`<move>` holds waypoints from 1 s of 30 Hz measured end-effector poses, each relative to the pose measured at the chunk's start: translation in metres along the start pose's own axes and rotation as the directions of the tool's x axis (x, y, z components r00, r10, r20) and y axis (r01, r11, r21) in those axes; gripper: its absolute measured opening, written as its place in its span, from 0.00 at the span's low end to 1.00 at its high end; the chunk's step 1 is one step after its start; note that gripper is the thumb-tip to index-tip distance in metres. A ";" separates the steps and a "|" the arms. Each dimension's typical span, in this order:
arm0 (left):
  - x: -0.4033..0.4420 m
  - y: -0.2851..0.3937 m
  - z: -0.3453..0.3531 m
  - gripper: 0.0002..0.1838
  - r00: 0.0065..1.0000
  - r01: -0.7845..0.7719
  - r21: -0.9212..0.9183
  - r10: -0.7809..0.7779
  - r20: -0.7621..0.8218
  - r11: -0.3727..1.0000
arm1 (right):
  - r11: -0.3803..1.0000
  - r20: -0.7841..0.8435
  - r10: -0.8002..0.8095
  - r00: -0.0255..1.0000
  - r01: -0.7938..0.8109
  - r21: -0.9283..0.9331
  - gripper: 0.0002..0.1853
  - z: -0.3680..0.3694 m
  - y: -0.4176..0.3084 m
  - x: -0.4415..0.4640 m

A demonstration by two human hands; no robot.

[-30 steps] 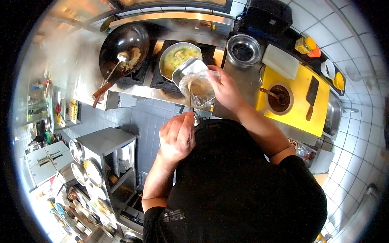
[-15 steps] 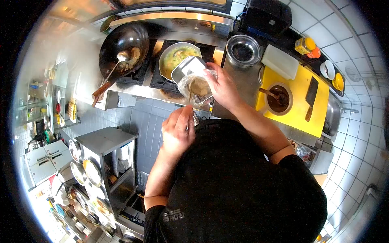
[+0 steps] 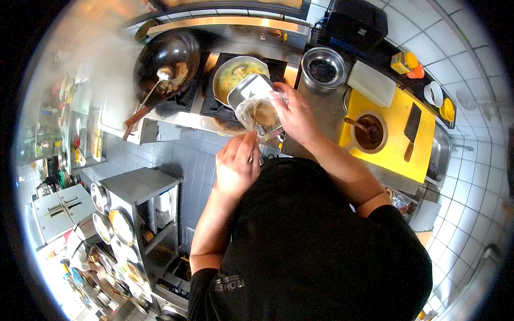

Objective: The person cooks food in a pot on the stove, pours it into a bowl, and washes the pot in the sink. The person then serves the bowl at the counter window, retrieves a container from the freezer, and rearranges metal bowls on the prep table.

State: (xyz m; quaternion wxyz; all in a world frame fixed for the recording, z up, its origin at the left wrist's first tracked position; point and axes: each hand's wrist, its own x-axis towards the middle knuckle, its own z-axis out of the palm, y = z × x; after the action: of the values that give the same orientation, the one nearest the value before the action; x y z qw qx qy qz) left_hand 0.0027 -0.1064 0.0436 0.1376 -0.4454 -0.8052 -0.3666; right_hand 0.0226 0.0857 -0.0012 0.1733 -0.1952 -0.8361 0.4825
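Observation:
My right hand [image 3: 294,113] grips a small pale metal-looking container [image 3: 247,90] together with a clear plastic bag [image 3: 250,108]. Inside the bag is a brown, powdery-looking substance [image 3: 265,115]. My left hand [image 3: 235,160] is closed in a pinch just below the bag's near side; what sits between its fingertips is too small to make out. Beyond the container, a pan of yellowish soup [image 3: 230,77] with green bits stands on the stove, partly covered by the container.
Left of the pan, a black wok [image 3: 168,56] holds a ladle [image 3: 160,77]. At right, a yellow cutting board [image 3: 393,142] carries a pot of dark sauce [image 3: 369,143] and a cleaver [image 3: 412,125]. A metal bowl [image 3: 323,68] and a translucent tub [image 3: 371,83] stand behind.
My left hand has risen slightly toward the bag, its fingertips now nearer the bag's edge. My right hand keeps the container and bag in nearly the same place.

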 end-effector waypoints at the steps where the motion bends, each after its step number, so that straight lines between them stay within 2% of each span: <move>1: 0.001 0.003 -0.003 0.13 1.000 0.017 -0.007 -0.017 0.001 1.000 | 1.000 -0.007 -0.008 1.000 0.008 0.008 0.23 0.000 0.000 0.000; 4: 0.005 0.004 -0.009 0.08 0.998 0.054 -0.053 -0.056 -0.036 0.997 | 0.999 -0.014 -0.021 1.000 0.021 0.029 0.23 0.000 -0.001 0.000; 7: 0.008 0.005 -0.019 0.07 0.999 0.036 -0.054 -0.037 -0.027 0.998 | 0.999 -0.029 -0.016 0.999 0.017 0.033 0.22 0.001 -0.001 0.002; 9: 0.009 0.003 -0.017 0.08 0.999 -0.050 -0.061 0.050 0.000 0.997 | 0.999 -0.047 -0.026 0.999 0.027 0.017 0.22 0.006 0.009 0.001; 11: 0.007 0.006 -0.022 0.08 0.992 -0.110 -0.070 0.114 0.061 0.992 | 0.996 -0.019 -0.004 1.000 0.005 0.091 0.23 0.007 0.015 0.001; 12: 0.005 0.008 -0.028 0.12 0.988 -0.136 -0.058 0.140 0.065 0.989 | 0.992 -0.012 0.008 1.000 -0.006 0.130 0.23 0.007 0.015 0.003; 15: 0.007 0.010 -0.043 0.10 0.983 -0.156 -0.110 0.143 -0.116 0.982 | 0.988 0.001 0.050 0.999 -0.049 0.148 0.24 0.002 0.013 0.005; 17: 0.015 0.016 -0.065 0.08 0.976 -0.139 0.006 0.138 -0.171 0.990 | 0.993 -0.022 0.048 0.999 -0.045 0.110 0.25 0.004 0.018 0.007; 19: 0.032 0.020 -0.076 0.08 0.976 -0.064 0.096 0.082 -0.203 0.993 | 0.991 -0.014 0.056 0.998 -0.054 0.120 0.25 0.002 0.020 0.008; 21: 0.045 0.004 -0.070 0.09 0.990 -0.007 0.012 0.009 -0.143 1.000 | 0.980 0.025 0.076 0.997 -0.080 0.181 0.26 0.001 0.018 0.009; 23: 0.054 -0.003 -0.055 0.11 0.956 0.293 -0.011 -0.292 0.022 0.956 | 0.986 0.012 0.066 0.998 -0.067 0.155 0.23 0.008 0.023 0.010; 24: 0.049 -0.029 -0.035 0.12 0.979 0.205 -0.028 -0.204 0.020 0.978 | 0.988 0.004 0.062 0.998 -0.062 0.142 0.22 0.011 0.025 0.011; 25: 0.048 -0.034 -0.025 0.15 0.959 0.272 0.001 -0.271 0.084 0.962 | 0.993 -0.010 0.029 1.000 -0.028 0.113 0.22 0.013 0.023 0.011; 27: 0.047 -0.046 -0.001 0.14 0.968 0.218 0.174 -0.235 0.085 0.960 | 0.998 -0.038 -0.033 0.999 0.035 0.052 0.22 0.014 0.020 0.008; 30: 0.049 -0.055 0.014 0.10 0.958 0.216 0.289 -0.259 0.121 0.933 | 0.990 -0.040 -0.053 0.998 0.058 0.129 0.24 0.014 0.013 0.005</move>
State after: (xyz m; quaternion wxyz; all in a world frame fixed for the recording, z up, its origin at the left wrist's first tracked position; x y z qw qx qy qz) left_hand -0.0687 -0.0849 0.0349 0.0883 -0.3489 -0.9043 -0.2297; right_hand 0.0135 0.0836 -0.0188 0.2142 -0.1689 -0.8047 0.5273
